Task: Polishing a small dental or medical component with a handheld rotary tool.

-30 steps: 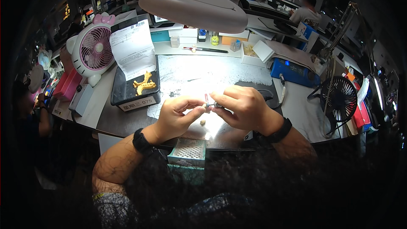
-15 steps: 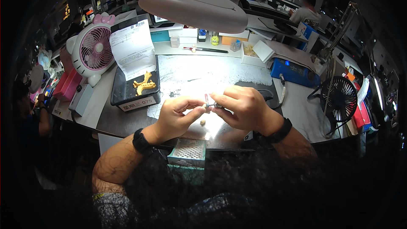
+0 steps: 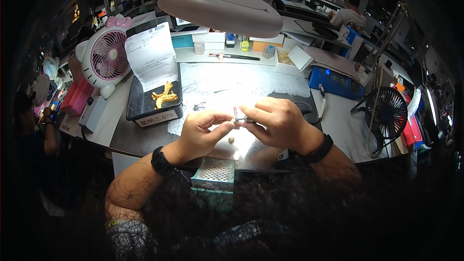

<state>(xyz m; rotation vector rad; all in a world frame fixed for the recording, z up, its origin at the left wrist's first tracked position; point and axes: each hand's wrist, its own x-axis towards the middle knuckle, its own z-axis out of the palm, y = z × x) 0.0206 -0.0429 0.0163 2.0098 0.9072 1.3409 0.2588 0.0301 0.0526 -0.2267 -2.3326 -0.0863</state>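
Note:
My left hand point(image 3: 204, 128) is closed, thumb and forefinger pinching a small piece point(image 3: 236, 120) too tiny and glare-lit to name; a reddish sliver shows above the fingertips. Facing it, my right hand point(image 3: 279, 122) is wrapped round what looks like a rotary handpiece, whose metal nose point(image 3: 247, 119) peeks out at the fingers. The two sets of fingertips nearly meet over the bench, and most of the tool is hidden. On the bench below them lies a small tan lump point(image 3: 231, 139). A yellow dental model point(image 3: 165, 97) rests in a black tray point(image 3: 154, 114) at the left.
A large lamp head point(image 3: 220, 7) hangs over the bench. Left stands a pink-and-white fan point(image 3: 109, 54); right, a blue control box point(image 3: 333, 83) and a black fan point(image 3: 386, 113). A perforated green-edged box point(image 3: 212, 176) sits at the front edge. Co-workers sit farther off.

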